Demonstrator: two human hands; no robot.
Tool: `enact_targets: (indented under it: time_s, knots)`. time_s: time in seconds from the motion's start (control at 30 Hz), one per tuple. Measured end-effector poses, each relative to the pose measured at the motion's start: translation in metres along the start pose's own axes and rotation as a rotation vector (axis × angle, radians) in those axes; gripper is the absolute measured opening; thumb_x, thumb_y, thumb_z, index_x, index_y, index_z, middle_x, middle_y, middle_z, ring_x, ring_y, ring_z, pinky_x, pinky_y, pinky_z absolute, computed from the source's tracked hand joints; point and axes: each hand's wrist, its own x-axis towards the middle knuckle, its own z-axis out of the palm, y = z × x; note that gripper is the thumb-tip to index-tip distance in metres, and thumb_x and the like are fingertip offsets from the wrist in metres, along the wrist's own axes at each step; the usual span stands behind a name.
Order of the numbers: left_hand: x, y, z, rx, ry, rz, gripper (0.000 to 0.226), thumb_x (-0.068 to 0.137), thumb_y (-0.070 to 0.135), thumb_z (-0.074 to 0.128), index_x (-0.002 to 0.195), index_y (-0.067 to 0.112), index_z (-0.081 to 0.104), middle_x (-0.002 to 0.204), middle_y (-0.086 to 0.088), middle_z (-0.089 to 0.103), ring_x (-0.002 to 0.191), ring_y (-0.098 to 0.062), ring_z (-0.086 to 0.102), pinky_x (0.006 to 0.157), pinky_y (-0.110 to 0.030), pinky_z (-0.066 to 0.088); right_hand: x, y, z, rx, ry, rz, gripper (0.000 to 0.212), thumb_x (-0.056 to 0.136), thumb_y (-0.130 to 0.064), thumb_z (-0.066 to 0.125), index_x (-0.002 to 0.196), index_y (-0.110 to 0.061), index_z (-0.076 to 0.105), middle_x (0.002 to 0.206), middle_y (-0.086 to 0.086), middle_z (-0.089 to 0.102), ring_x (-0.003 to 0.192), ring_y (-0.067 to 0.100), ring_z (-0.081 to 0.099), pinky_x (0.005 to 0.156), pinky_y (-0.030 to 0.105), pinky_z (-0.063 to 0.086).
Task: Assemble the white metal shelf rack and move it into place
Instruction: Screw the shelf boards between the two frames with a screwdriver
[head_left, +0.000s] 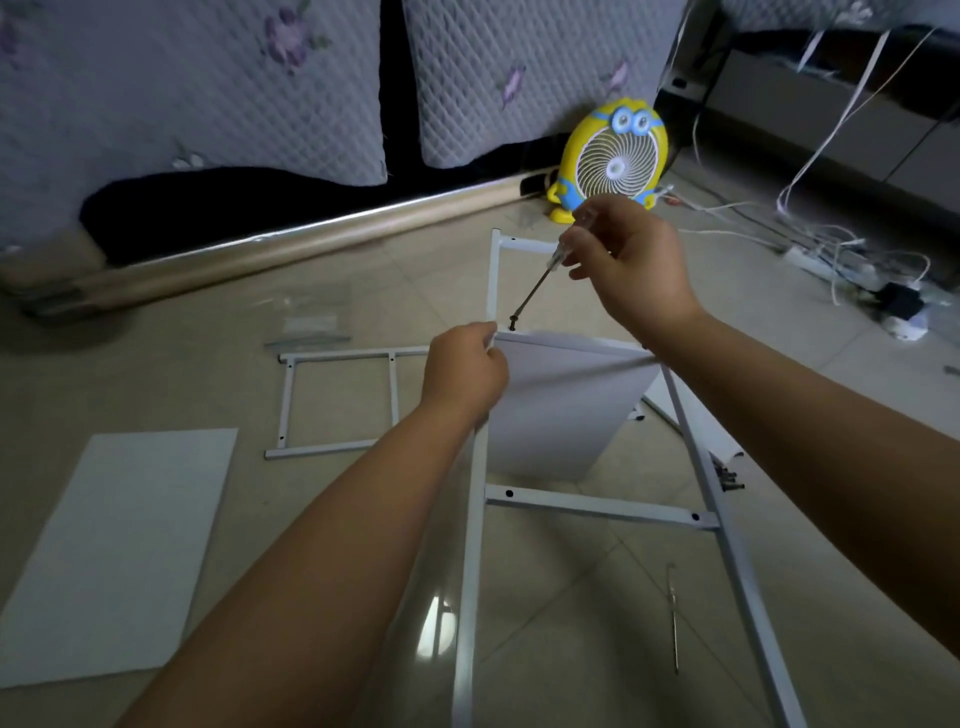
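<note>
Right hand (628, 270) is curling its fingers round the clear handle of a screwdriver (540, 280), which is slanting down and to the left so that its tip is sitting on a dark screw (513, 322) at the top corner of a white shelf panel (561, 405). Left hand (462, 369) is gripping that same corner, fingers wrapping round the spot where the panel is meeting the upright of the white side frame (475, 545). This frame is running from the bottom edge up past both hands, with a crossbar spanning its two rails below the panel. On the tiled floor (363, 270) a second white frame (337, 356) is lying flat to the left, and a flat white board (119, 551) is lying nearer, at lower left. Loose dark screws (730, 478) are lying beside the right rail, and a thin metal tool (674, 618) is lying between the rails. A yellow fan (615, 156) is standing beyond the hands.
</note>
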Motion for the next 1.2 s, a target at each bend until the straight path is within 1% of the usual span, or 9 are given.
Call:
enact_targets:
  time_s: [0.27,0.43,0.57,0.7,0.83,0.93,1.03,1.1,1.2]
  knots:
    - [0.002,0.0,-0.002,0.019,-0.02,-0.008,0.04,0.092,0.005,0.045,0.131,0.004,0.05,0.134,-0.012,0.052,0.125,-0.022,0.047,0.103,-0.023,0.032,0.012,-0.006,-0.002,-0.057,-0.147,-0.056,0.009,0.088,-0.003,0.052,0.096,-0.004,0.057,0.073,0.007,0.059,0.065,0.017,0.061,0.069,0.033,0.056]
    - [0.0,0.002,-0.003,0.008,-0.029,-0.021,0.039,0.092,0.004,0.046,0.131,0.004,0.05,0.133,-0.012,0.053,0.123,-0.023,0.049,0.104,-0.026,0.034,0.032,-0.025,-0.015,-0.173,-0.426,-0.059,0.013,0.089,0.002,0.05,0.099,0.008,0.056,0.085,0.015,0.064,0.066,0.013,0.063,0.065,0.019,0.054]
    - [0.0,0.002,-0.005,0.017,-0.026,-0.04,0.033,0.09,0.003,0.045,0.121,-0.007,0.055,0.122,-0.022,0.058,0.112,-0.029,0.056,0.096,-0.029,0.041,0.045,-0.04,-0.015,-0.339,-0.564,-0.086,0.007,0.089,-0.001,0.05,0.084,-0.005,0.054,0.074,0.006,0.062,0.045,-0.006,0.058,0.056,0.012,0.051]
    - [-0.001,0.004,-0.005,0.05,-0.035,-0.024,0.03,0.09,0.001,0.046,0.116,-0.011,0.056,0.116,-0.027,0.06,0.107,-0.032,0.058,0.092,-0.032,0.045,0.051,-0.049,-0.009,-0.558,-0.617,-0.138,0.026,0.092,-0.009,0.049,0.067,-0.014,0.044,0.07,0.004,0.061,0.052,0.012,0.062,0.061,0.019,0.051]
    - [-0.001,0.004,-0.007,0.045,-0.041,-0.003,0.034,0.091,0.002,0.045,0.123,-0.001,0.057,0.115,-0.022,0.061,0.105,-0.028,0.059,0.084,-0.024,0.045,0.057,-0.058,-0.007,-0.846,-0.674,-0.237,0.033,0.095,-0.02,0.045,0.063,-0.016,0.038,0.056,0.003,0.054,0.039,0.005,0.053,0.056,0.019,0.041]
    - [-0.001,0.001,-0.007,0.032,-0.028,-0.001,0.027,0.09,0.0,0.046,0.112,-0.009,0.059,0.097,-0.027,0.061,0.091,-0.03,0.061,0.066,-0.013,0.04,0.06,-0.063,-0.003,-1.004,-0.643,-0.343,0.036,0.096,-0.029,0.043,0.068,-0.006,0.047,0.066,0.006,0.047,0.075,0.021,0.052,0.067,0.029,0.036]
    - [-0.001,-0.001,-0.005,0.003,-0.033,-0.002,0.037,0.091,0.002,0.046,0.127,0.004,0.055,0.113,-0.015,0.063,0.104,-0.026,0.059,0.082,-0.019,0.042,0.058,-0.067,0.005,-1.09,-0.609,-0.304,0.042,0.096,-0.038,0.04,0.107,-0.002,0.059,0.11,0.017,0.057,0.107,0.032,0.052,0.082,0.035,0.041]
    - [-0.001,-0.001,-0.005,-0.013,-0.034,-0.002,0.039,0.092,0.003,0.046,0.131,0.007,0.052,0.12,-0.016,0.06,0.109,-0.027,0.057,0.09,-0.025,0.043,0.056,-0.066,0.011,-1.093,-0.564,-0.221,0.044,0.095,-0.042,0.041,0.11,-0.004,0.059,0.118,0.014,0.056,0.112,0.03,0.051,0.081,0.034,0.041]
    - [-0.001,-0.001,-0.004,-0.025,-0.035,0.002,0.039,0.092,0.004,0.046,0.131,0.007,0.052,0.121,-0.018,0.06,0.109,-0.029,0.057,0.093,-0.028,0.044,0.056,-0.065,0.009,-1.043,-0.589,-0.167,0.049,0.094,-0.046,0.04,0.09,0.0,0.056,0.1,0.014,0.057,0.104,0.03,0.055,0.075,0.033,0.04]
